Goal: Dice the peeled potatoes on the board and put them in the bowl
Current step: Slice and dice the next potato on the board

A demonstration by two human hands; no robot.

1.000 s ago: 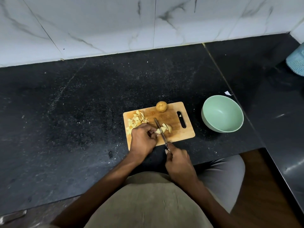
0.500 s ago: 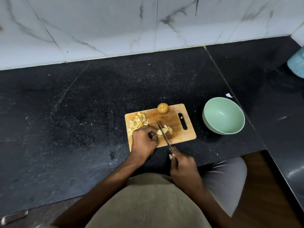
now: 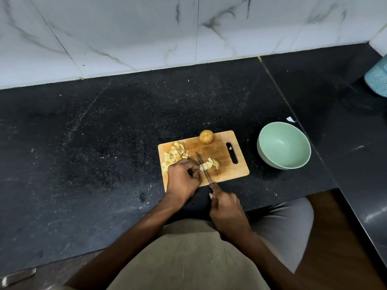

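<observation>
We see a black stone counter filling the middle of the frame, with a green bowl at centre right. Left of it lies the wooden board. Our left hand pinches a potato piece; our right hand grips the knife, blade across the cut wedges. Diced potato heaps at the board's left; a whole potato sits at its top edge.

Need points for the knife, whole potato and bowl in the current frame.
knife [image 3: 202, 166], head view, middle of the blade.
whole potato [image 3: 206, 136], head view, centre of its rounded top.
bowl [image 3: 264, 152], head view, left outer wall below the rim.
</observation>
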